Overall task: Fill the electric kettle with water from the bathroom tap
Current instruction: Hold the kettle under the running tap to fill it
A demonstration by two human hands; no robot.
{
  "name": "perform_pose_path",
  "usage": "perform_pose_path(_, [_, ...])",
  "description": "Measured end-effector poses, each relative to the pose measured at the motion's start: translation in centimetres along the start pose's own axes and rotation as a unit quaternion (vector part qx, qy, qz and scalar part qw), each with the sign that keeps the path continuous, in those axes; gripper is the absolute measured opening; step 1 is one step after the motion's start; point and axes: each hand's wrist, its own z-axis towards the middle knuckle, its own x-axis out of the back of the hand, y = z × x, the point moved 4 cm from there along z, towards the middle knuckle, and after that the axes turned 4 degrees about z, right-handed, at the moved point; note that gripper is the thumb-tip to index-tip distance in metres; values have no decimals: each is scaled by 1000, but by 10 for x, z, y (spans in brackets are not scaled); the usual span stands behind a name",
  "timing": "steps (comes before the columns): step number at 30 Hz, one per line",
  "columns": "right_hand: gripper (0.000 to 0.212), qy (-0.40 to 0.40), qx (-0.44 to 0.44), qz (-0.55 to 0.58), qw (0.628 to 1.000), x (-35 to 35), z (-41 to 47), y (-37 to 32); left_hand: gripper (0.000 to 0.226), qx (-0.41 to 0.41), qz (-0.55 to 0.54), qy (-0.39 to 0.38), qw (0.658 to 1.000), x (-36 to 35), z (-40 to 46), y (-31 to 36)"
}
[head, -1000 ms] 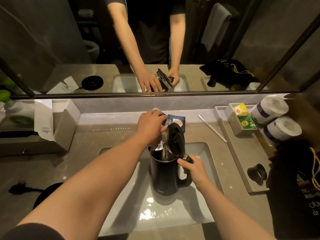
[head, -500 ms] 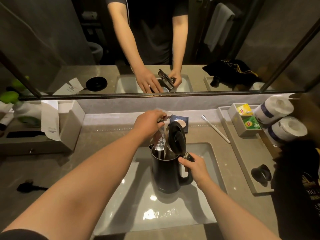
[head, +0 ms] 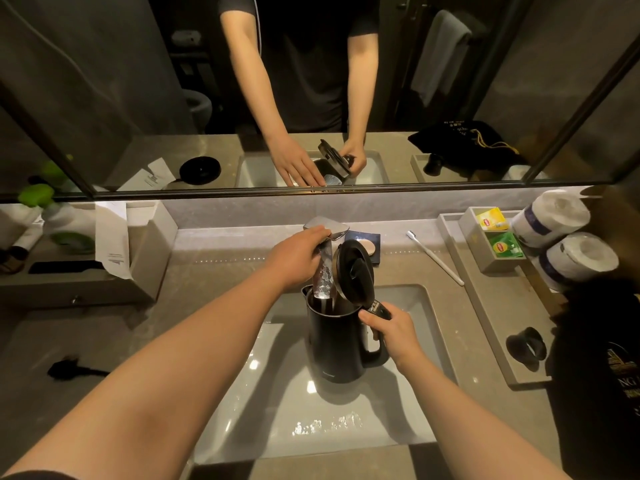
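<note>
A black electric kettle (head: 337, 344) stands in the white sink basin (head: 349, 431), its lid (head: 355, 277) tipped up and open. My right hand (head: 393, 329) grips the kettle's handle at the right. A flat chrome tap (head: 327, 227) juts out over the basin from the back ledge. My left hand (head: 299, 256) rests on the tap's lever. A wide stream of water (head: 322, 280) falls from the tap into the kettle's mouth.
The kettle's black base (head: 76, 368) and plug lie on the left counter. A toothbrush (head: 434, 257), a tray with tea bags (head: 500, 245) and toilet rolls (head: 575, 258) sit to the right. A black bag (head: 602, 375) fills the right edge. A mirror runs above.
Water has started running from the tap into the kettle and the stream is now full. My left hand has lifted on the lever. The kettle stays put.
</note>
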Motion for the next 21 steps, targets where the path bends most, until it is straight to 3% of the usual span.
perform_pose_path(21, [16, 1, 2, -12, 1000, -2, -4, -1, 55, 7, -2, -15, 1000, -4, -2, -3])
